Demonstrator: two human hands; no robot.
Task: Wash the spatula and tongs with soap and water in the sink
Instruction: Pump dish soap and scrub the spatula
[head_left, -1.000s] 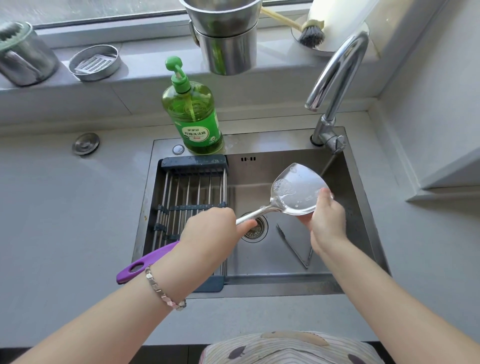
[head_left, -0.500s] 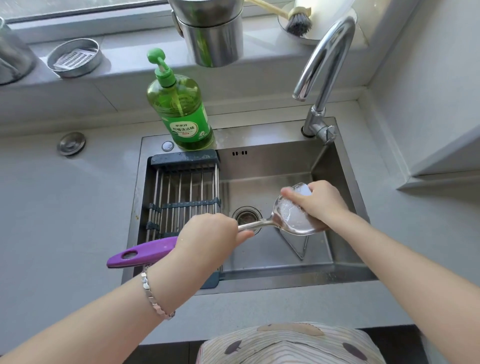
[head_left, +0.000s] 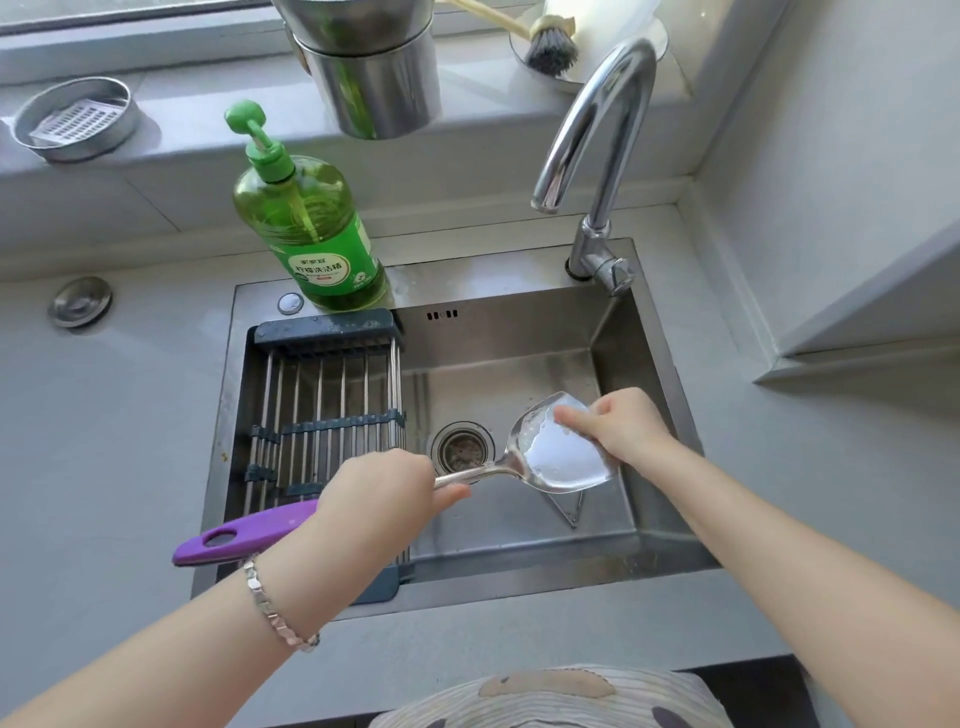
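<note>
My left hand (head_left: 382, 499) grips the steel spatula (head_left: 558, 457) by its shaft, just ahead of the purple handle that sticks out to the lower left. The blade hangs over the sink (head_left: 670, 561), wet and soapy. My right hand (head_left: 621, 428) holds the blade's far edge, thumb on its top face and fingers behind. Beneath the blade, the metal tongs (head_left: 569, 512) lie on the sink floor, mostly hidden. A green dish soap bottle (head_left: 311, 228) with a pump stands on the sink's back rim.
A chrome faucet (head_left: 597, 135) arches over the sink's right side; no water runs. A dark drying rack (head_left: 324, 415) fills the sink's left half. The drain (head_left: 461, 449) is central. On the sill stand steel pots (head_left: 371, 73), a brush (head_left: 548, 47) and a round tin (head_left: 72, 119).
The spatula blade dropped from near the faucet down toward the sink floor. My right hand shifted from the blade's lower edge to over its top and is now at its far edge.
</note>
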